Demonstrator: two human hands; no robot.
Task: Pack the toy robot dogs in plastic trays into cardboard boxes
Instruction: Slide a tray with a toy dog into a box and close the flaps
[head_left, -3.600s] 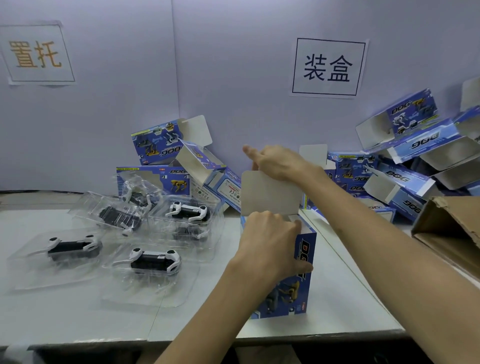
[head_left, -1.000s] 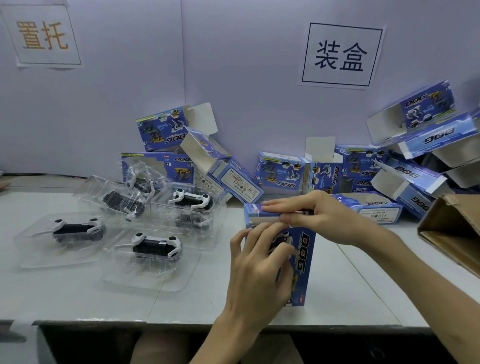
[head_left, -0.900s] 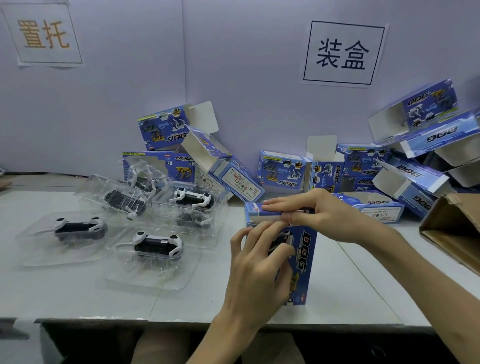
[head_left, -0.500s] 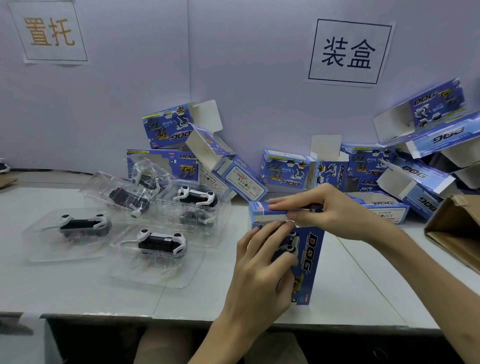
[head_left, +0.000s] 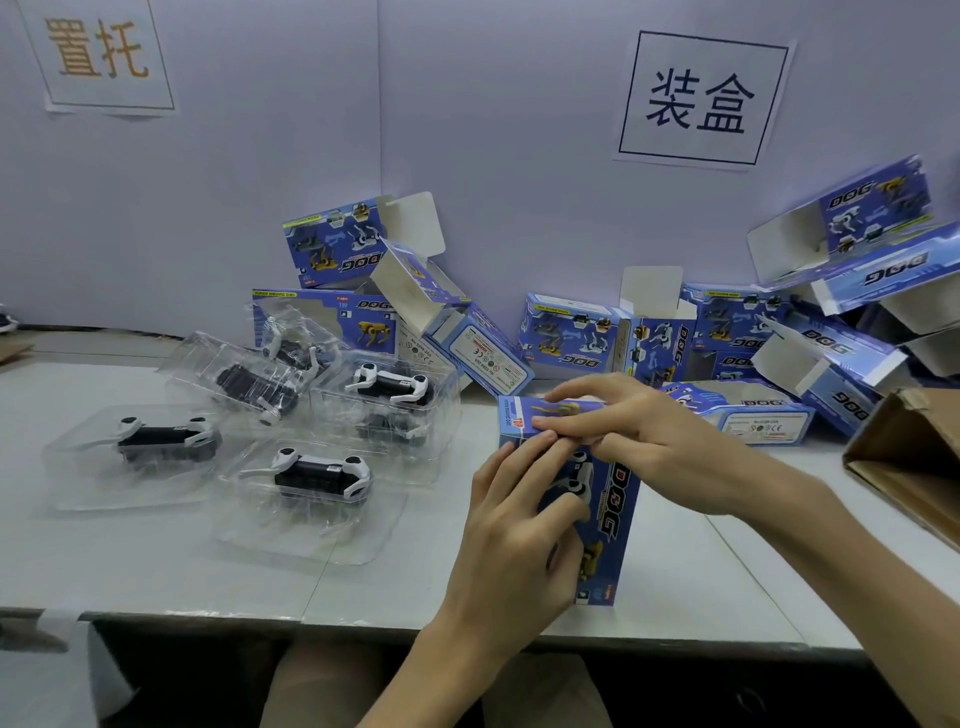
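Along the back edge of the table (head_left: 156, 561): a loose pile of blue boxes (head_left: 571, 338), several with flaps open, leaning on the wall and stacked higher toward the back-right corner. A brown carton (head_left: 904, 457) sits at the right edge, partly out of my view. Two paper signs (head_left: 701, 98) hang on the wall above.

The left half of the table holds the clear trays (head_left: 130, 467), each with a black-and-white toy dog (head_left: 166, 441). Two lie flat nearer the front edge, one sits on top of another behind them, and one more is tilted against the pile. The nearest tray is just left of the hands, apart from both.

The upright box (head_left: 618, 499) stands near the front edge, right of the trays, with its top flap down. I can't see inside it.

The left hand (head_left: 519, 540) grips it from the front — thumb curled onto the printed face, fingers reaching up to the top edge. The right hand (head_left: 639, 431) lies over the top — fingers (head_left: 566, 421) nearly straight, pressing on the flap, nothing held.
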